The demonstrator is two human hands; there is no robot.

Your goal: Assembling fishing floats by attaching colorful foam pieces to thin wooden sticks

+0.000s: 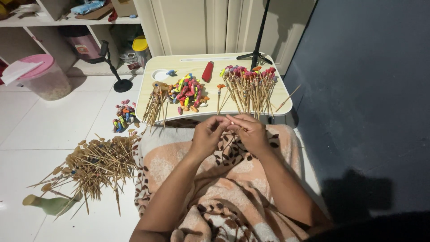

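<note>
My left hand (207, 134) and my right hand (251, 132) meet above my lap, just in front of the small wooden lap table (280, 105). Their fingertips pinch a thin bamboo stick (242, 129) between them; whatever is at its tip is too small to make out. On the table lie a pile of small colourful balloons (188, 93), a bundle of bare sticks (155, 104) at the left and a spread of sticks with balloons on their tips (250, 87) at the right. A peach blanket with leaf print (224, 188) covers my legs.
A large heap of sticks (94, 163) lies on the white tiled floor at left, with a green balloon (49, 204) and a small balloon pile (124, 117). A red pump (207, 71), a white dish (160, 75), a tripod (256, 54), a pink-lidded tub (42, 76) and shelves stand behind.
</note>
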